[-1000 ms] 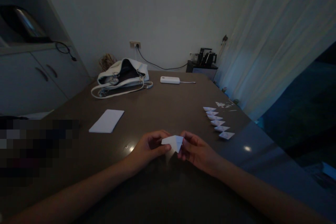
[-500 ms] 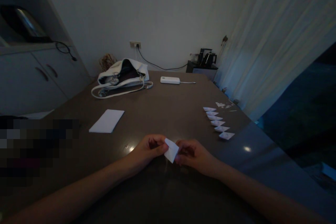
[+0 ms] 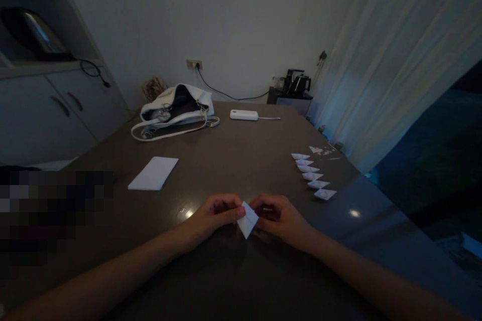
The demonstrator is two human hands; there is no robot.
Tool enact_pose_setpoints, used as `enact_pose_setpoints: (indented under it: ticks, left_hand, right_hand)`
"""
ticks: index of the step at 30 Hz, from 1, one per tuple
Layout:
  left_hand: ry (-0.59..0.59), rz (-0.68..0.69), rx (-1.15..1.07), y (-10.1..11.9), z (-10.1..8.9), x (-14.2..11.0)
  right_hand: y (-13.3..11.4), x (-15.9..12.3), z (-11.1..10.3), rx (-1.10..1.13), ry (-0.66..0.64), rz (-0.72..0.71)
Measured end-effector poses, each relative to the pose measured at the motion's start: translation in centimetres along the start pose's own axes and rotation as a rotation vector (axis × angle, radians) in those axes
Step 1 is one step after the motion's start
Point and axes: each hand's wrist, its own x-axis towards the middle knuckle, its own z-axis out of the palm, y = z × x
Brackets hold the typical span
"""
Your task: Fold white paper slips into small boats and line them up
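Note:
A small piece of folded white paper [image 3: 247, 220] is held above the table in front of me, one corner pointing down. My left hand [image 3: 222, 213] pinches its left side, thumb in front. At the right edge, my right hand [image 3: 276, 218] has its fingers curled against the paper, the tips partly hidden behind it. Several small folded paper boats [image 3: 313, 176] stand in a row to the right of my hands. Left of them lies a stack of white paper sheets [image 3: 153, 174].
On the brown table [image 3: 241, 155], a white bag [image 3: 175, 110] lies at the back left, beside a white power bank [image 3: 244, 115] with a short cable. Paper scraps [image 3: 322, 151] lie near the right edge. A black kettle [image 3: 300, 84] stands beyond the far end.
The folded paper has turned so that a corner points down more steeply. My right fingers have shifted slightly up, behind its right edge. My left hand keeps its pinch.

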Motion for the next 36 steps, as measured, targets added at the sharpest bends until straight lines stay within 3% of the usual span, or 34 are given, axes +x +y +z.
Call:
enact_pose_setpoints:
  ticks: [5, 9, 21, 36]
  left_hand:
    - [0.059, 0.003, 0.193, 0.1, 0.5, 0.1]
    - [0.036, 0.033, 0.314, 0.1, 0.8, 0.0]
    - [0.037, 0.041, 0.417, -0.1, 0.7, 0.1]
    - [0.030, 0.070, 0.542, -0.3, 0.9, 0.1]
  right_hand:
    - [-0.8, -0.2, -0.1, -0.127, 0.122, -0.104]
    - [-1.2, -0.5, 0.1, -0.196, 0.115, -0.122]
    - [-1.3, -0.7, 0.6, -0.379, 0.179, -0.190]
    - [-1.2, -0.9, 1.5, -0.409, 0.194, -0.141]
